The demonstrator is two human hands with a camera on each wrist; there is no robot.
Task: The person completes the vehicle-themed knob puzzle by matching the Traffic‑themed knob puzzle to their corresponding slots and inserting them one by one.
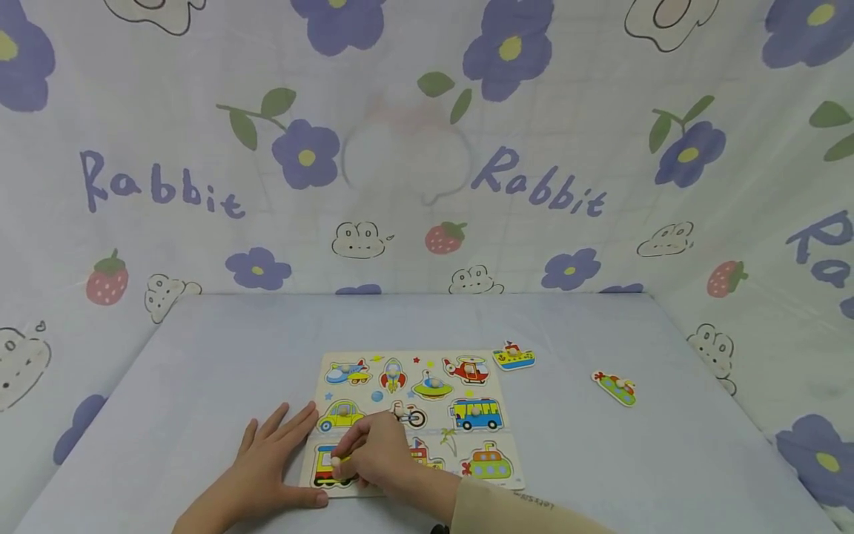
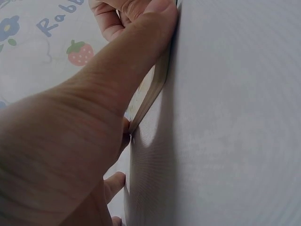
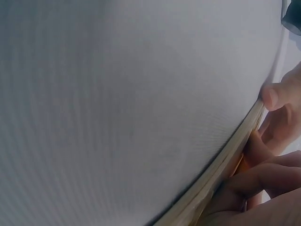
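Observation:
A wooden peg puzzle board (image 1: pixel 514 445) with vehicle pictures lies on the table. In the head view my right hand (image 1: pixel 383 452) reaches over its near left part. Thumb and forefinger pinch the small round knob of the train puzzle piece (image 1: pixel 325 461), which sits at the board's lower left; the hand hides the train's right side. My left hand (image 1: pixel 263 471) has its fingers spread out at the board's left side, fingertips at the edge and thumb along the near left corner. In the left wrist view the left thumb (image 2: pixel 136 42) lies against the board's edge (image 2: pixel 150 94).
A boat piece (image 1: pixel 514 357) lies right by the board's far right corner. Farther right is a submarine piece (image 1: pixel 617 388) with a knob. Other knobbed pieces, such as the bus (image 1: pixel 477 415) and helicopter (image 1: pixel 468 370), sit in the board. A patterned curtain (image 1: pixel 407 185) surrounds the table.

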